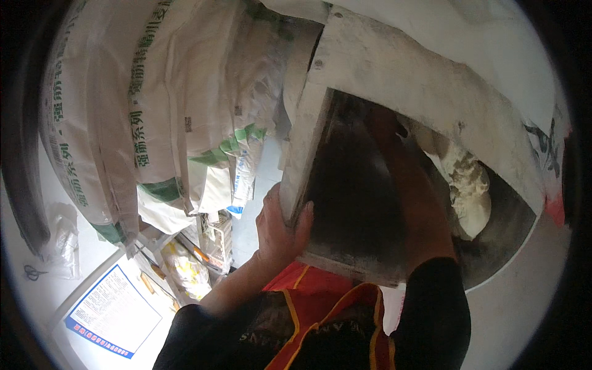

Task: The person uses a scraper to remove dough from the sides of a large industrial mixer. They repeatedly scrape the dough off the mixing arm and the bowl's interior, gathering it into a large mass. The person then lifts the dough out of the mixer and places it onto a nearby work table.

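My left hand [279, 227] grips the near left rim of a flour-dusted metal trough [312, 134], its thumb over the inner edge. Deep in the trough's dark interior is my right hand [385, 121], its arm reaching in from the near side. Shadow hides its fingers, so I cannot tell whether it holds something. Pale, lumpy dough [469, 199] clings to the inside, right of my right forearm. A wide, whitish frame with bolt heads borders the opening on the far side.
Stacked flour sacks [157, 92] with green printing stand left of the trough. Beyond them are a white plastic basket [222, 236], a yellow-and-white plastic bag [189, 270], a printed notice [115, 312] and scissors [34, 273]. My red apron [319, 289] touches the near side.
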### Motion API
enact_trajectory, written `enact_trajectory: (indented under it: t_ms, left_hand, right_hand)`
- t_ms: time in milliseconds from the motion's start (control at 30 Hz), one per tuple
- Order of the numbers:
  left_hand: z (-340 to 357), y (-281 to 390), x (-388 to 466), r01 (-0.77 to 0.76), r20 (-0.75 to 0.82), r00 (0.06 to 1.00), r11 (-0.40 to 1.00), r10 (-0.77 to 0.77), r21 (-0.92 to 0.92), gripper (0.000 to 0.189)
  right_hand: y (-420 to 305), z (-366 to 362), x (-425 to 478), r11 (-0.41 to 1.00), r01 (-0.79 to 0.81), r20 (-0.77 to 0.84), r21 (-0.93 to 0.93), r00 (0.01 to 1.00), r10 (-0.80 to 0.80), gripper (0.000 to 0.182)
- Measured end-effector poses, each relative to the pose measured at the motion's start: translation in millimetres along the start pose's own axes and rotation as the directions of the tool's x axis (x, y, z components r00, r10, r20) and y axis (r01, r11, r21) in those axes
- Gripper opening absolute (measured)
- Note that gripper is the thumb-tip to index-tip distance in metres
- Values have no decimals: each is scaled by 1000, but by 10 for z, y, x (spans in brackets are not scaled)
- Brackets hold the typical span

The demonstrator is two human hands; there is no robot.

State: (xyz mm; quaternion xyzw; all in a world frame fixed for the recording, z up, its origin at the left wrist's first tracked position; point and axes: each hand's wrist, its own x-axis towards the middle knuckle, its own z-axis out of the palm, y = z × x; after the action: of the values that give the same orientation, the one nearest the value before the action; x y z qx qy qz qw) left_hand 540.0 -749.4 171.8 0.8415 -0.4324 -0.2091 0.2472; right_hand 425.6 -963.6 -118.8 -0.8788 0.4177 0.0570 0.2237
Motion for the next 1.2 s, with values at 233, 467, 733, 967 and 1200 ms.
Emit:
enact_trajectory:
  t_ms: [233,467,733,967,1200]
  left_hand:
    - [8,-35,-22,-22,-13,1000,1000,22,-9,53]
    - [-17,8,-43,106,45,993,994,-106,0,53]
    - [30,-24,-62,83,23,996,995,-84,59,53]
    - [10,18,-41,91,36,995,996,-92,13,52]
    - [6,-14,-44,53,45,998,999,-53,0,53]
  right_hand:
    - [-3,-657,-664,943,303,-70,139,953,-296,42]
    - [-81,-276,-461,973,229,3,-20,973,-229,25]
    - [178,529,-275,871,-164,96,463,986,134,29]
    - [-25,-231,-673,782,214,-159,586,976,-148,25]
    - [173,183,-415,995,53,12,-85,999,-52,28]
